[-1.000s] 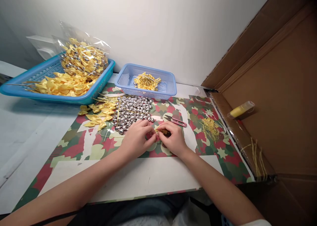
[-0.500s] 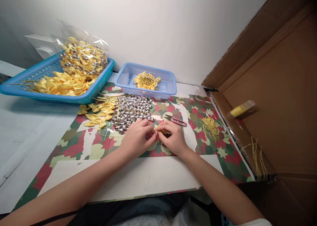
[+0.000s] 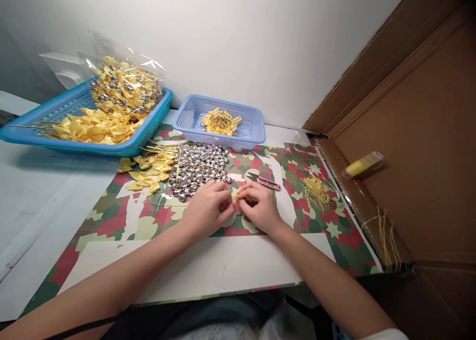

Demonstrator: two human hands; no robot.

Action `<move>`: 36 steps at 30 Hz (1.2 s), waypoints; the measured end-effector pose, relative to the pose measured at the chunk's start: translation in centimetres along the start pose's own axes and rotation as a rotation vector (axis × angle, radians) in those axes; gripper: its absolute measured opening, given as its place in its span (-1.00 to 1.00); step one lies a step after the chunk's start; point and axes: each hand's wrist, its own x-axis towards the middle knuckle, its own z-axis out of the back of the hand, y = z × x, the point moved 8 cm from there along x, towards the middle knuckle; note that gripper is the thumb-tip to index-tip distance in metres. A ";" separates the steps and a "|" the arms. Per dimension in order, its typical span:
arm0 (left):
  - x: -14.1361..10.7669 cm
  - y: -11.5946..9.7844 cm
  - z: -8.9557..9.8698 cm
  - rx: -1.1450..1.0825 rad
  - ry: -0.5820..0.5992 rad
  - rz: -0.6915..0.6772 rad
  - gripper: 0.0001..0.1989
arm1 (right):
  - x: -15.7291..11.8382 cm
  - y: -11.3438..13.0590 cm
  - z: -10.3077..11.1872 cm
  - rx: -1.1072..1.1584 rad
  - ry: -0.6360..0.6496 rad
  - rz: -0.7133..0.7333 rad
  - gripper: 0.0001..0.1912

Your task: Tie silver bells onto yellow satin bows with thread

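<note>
Head view: right fingers are pinching a yellow piece (image 3: 253, 200) near centre, likely for control; left hand (image 3: 208, 207) is curling narrow, grip unclear, beads (image 3: 197, 167) sitting within reach.

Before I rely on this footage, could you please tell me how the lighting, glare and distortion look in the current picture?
Head view: soft light on the white wall, bright glare on the clear bag, highlights on the silver bells; head view: shadow beneath the larger blue basket, dark upper-right corner, wide-angle stretching towards the edges.
</note>
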 end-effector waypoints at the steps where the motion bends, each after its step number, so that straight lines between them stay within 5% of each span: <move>1: 0.0 -0.1 0.0 -0.002 0.000 -0.002 -0.81 | 0.0 -0.1 0.0 -0.001 -0.002 -0.005 -0.80; 25: -0.3 -1.0 0.3 -0.097 0.048 -0.065 -0.80 | -0.1 -0.4 0.3 0.028 -0.019 -0.047 -0.81; 36: -0.4 0.8 0.7 -0.136 -0.002 0.074 -0.77 | -0.1 0.1 -0.2 0.037 0.059 0.000 -0.82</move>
